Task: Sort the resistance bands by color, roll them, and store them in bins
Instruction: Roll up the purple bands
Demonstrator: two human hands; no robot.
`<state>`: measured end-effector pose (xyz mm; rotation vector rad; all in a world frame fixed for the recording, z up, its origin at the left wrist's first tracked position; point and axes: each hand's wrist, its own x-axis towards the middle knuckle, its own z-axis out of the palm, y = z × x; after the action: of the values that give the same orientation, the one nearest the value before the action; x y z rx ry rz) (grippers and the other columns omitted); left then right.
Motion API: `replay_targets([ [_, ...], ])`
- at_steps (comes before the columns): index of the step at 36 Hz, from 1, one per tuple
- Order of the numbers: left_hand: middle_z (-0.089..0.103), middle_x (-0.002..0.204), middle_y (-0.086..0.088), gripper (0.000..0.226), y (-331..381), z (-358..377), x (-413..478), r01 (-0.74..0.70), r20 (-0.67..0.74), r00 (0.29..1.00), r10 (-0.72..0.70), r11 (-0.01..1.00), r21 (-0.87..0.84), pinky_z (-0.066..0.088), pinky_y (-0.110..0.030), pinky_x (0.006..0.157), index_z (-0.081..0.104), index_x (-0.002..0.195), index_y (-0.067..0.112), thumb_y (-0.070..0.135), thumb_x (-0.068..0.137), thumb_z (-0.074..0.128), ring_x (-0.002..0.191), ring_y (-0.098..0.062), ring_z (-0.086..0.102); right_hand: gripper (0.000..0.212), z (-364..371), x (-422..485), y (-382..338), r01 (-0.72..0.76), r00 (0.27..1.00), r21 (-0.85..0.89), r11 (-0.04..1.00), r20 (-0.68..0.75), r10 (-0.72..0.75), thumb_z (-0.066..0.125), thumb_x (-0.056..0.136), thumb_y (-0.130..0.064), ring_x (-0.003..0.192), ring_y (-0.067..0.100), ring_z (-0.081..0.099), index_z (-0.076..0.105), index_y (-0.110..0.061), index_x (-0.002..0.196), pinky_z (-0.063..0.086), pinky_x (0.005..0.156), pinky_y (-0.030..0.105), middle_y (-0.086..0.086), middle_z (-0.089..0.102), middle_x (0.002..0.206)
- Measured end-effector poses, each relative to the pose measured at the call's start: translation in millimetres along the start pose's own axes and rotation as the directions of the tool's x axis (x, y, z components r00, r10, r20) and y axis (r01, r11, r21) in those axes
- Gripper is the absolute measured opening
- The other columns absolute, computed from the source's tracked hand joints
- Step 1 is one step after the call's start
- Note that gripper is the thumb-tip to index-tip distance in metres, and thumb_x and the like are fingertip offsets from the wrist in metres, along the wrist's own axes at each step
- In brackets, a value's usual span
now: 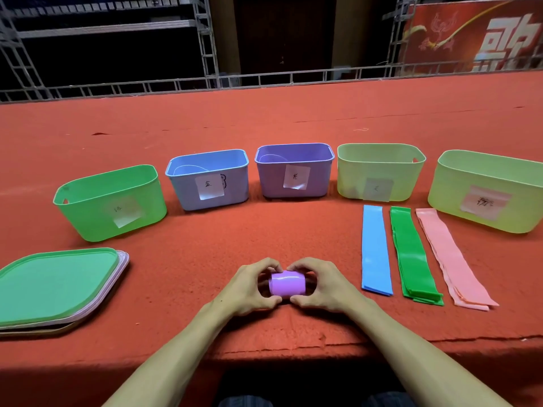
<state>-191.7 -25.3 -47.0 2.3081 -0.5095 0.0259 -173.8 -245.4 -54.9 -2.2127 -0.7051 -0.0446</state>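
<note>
Purple band roll (287,284) gripped btwn left hand (252,286) & right hand (320,284), fingers curled round both ends, low over red counter (205,245); purple bin (293,171) behind.

The blue bin (188,186) is carrying a white label (209,186) showing the handwritten character 蓝. The purple bin (270,180) is carrying a white tag (296,177) showing 紫. The stickers on the green bin (88,212), the pale bin (352,177) and the far-right bin (446,195) are showing handwriting too faint to read. The red banner (440,39), far right, is displaying large pale characters, cut off and unreadable.
</note>
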Motion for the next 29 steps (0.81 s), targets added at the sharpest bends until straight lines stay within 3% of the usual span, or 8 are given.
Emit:
replay_targets([
  [5, 0.066, 0.099, 0.011, 0.048, 2, 1, -1, 0.003, 0.013, 1.000, -0.003, 1.000, 0.017, 0.051, -0.026, 0.086, 0.055, 0.104, 0.032, 0.020, 0.063, 0.077, 0.088, -0.007, 0.064, 0.050, 2, 1, -1, 0.057, 0.998, -0.065, 0.996, -0.005, -0.057, 0.076, 0.062, -0.034, 0.095, 0.004, 0.057, 0.062, -0.022, 0.109, 0.049, 0.086, 0.024, -0.010, 0.061, 0.106],
  [14, 0.065, 0.093, 0.009, 0.049, 6, 0, 4, 0.004, 0.003, 1.000, -0.004, 0.998, 0.064, 0.047, -0.019, 0.076, 0.054, 0.103, 0.029, 0.019, 0.061, 0.077, 0.079, -0.007, 0.058, 0.052, 3, 7, -3, 0.002, 1.000, -0.117, 0.993, 0.020, 0.000, 0.077, 0.061, -0.029, 0.089, 0.008, 0.057, 0.062, -0.022, 0.111, 0.048, 0.082, 0.023, -0.008, 0.064, 0.101],
  [18, 0.065, 0.095, 0.009, 0.049, 4, 1, 5, 0.012, -0.016, 1.000, -0.011, 1.000, 0.027, 0.050, -0.024, 0.081, 0.052, 0.098, 0.035, 0.022, 0.058, 0.077, 0.084, -0.008, 0.062, 0.049, 3, 8, -3, -0.012, 1.000, -0.068, 0.998, 0.002, 0.013, 0.078, 0.057, -0.026, 0.080, 0.007, 0.058, 0.064, -0.023, 0.104, 0.049, 0.073, 0.021, -0.010, 0.064, 0.090],
  [22, 0.065, 0.090, 0.007, 0.048, 6, 1, 8, -0.006, -0.020, 1.000, 0.007, 0.999, 0.033, 0.052, -0.030, 0.075, 0.053, 0.096, 0.032, 0.020, 0.056, 0.076, 0.078, -0.015, 0.062, 0.048, 3, 8, -2, 0.002, 1.000, -0.059, 0.998, -0.019, -0.003, 0.078, 0.056, -0.027, 0.075, 0.008, 0.059, 0.064, -0.023, 0.101, 0.049, 0.070, 0.020, -0.010, 0.064, 0.086],
  [29, 0.064, 0.096, 0.009, 0.046, 6, -4, 27, -0.032, -0.032, 0.999, 0.031, 0.999, -0.023, 0.055, -0.031, 0.081, 0.054, 0.095, 0.032, 0.019, 0.056, 0.075, 0.091, -0.008, 0.064, 0.045, -10, 21, 0, -0.022, 0.998, 0.021, 1.000, -0.062, 0.023, 0.079, 0.053, -0.022, 0.072, 0.017, 0.063, 0.064, -0.027, 0.096, 0.054, 0.067, 0.031, -0.006, 0.065, 0.087],
])
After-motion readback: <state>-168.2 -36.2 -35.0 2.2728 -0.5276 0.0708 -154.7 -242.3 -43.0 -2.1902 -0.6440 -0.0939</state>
